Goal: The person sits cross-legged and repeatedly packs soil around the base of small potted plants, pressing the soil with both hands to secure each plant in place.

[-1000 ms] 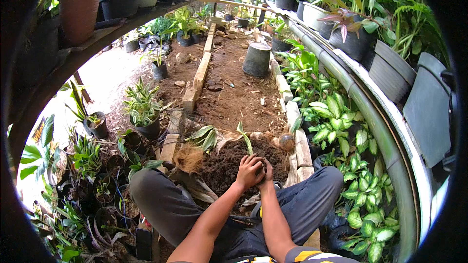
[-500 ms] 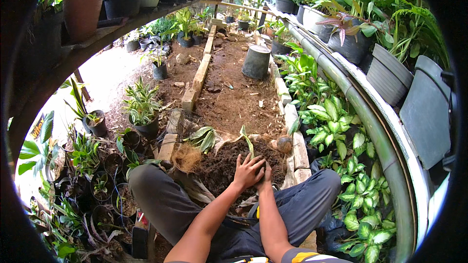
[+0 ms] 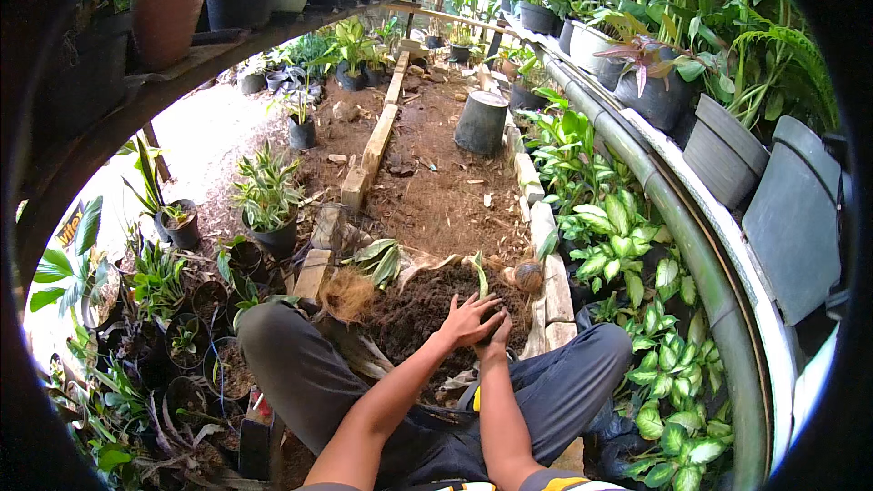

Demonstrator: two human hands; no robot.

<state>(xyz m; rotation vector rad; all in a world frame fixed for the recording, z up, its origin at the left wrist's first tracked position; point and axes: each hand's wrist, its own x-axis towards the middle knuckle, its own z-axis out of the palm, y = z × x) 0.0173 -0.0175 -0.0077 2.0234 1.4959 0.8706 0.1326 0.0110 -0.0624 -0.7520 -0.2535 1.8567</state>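
My hands meet above a mound of dark soil [image 3: 409, 314] between my bent knees. A slim green cutting [image 3: 480, 275] stands up just beyond my fingers, its lower end hidden by them. My left hand [image 3: 471, 320] reaches across with its fingers stretched out and slightly apart, fingertips at my right hand. Fingers curled, my right hand [image 3: 496, 336] closes round something dark at the base of the cutting; I cannot make out whether it is soil or a small pot. Brown fibre [image 3: 346, 295] lies left of the soil, and a round brown husk [image 3: 527, 276] sits to its right.
Wooden edging [image 3: 375, 151] and pale blocks [image 3: 555, 264] line the soil bed ahead. An upturned black pot [image 3: 481, 123] stands on the bed. Potted plants crowd the left, including a variegated plant [image 3: 268, 184]. A bamboo rail [image 3: 668, 191] runs along the right, above leafy plants [image 3: 618, 236].
My joined hands have shifted slightly right and down, and the cutting's top has moved right with them. The whole view has tilted a little.
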